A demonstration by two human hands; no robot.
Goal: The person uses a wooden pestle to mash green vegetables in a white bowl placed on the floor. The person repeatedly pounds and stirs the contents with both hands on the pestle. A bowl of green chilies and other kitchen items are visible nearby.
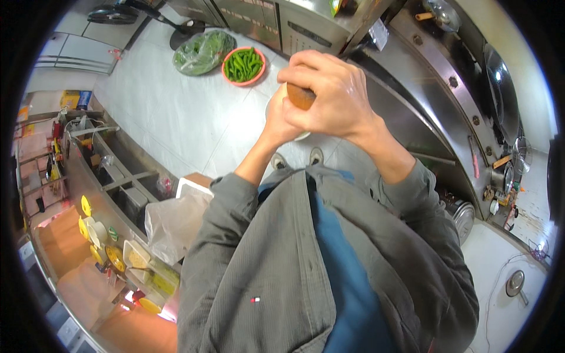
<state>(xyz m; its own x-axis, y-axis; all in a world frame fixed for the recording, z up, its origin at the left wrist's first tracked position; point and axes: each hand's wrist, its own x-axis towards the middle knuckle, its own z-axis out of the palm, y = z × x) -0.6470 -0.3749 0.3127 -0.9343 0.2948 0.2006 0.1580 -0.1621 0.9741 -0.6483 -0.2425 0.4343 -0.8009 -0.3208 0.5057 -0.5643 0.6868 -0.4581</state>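
Note:
Both hands are raised together in front of me, above the tiled floor. My right hand (333, 95) is wrapped around the upper part of a brown, rounded wooden handle (301, 96), whose end points towards me. My left hand (280, 117) grips against it from the left, just below the right hand's fingers. The lower part of the handle is hidden behind the hands. Beneath them the pale rim of a round container (302, 136) shows a little; its contents are hidden.
A pink basket of green peppers (243, 66) and a clear bag of green vegetables (204, 53) sit on the floor ahead. A steel stove counter (410, 75) with a wok (501, 88) runs along the right. At left stands a counter with seasoning containers (98, 231) and a plastic bag (172, 225).

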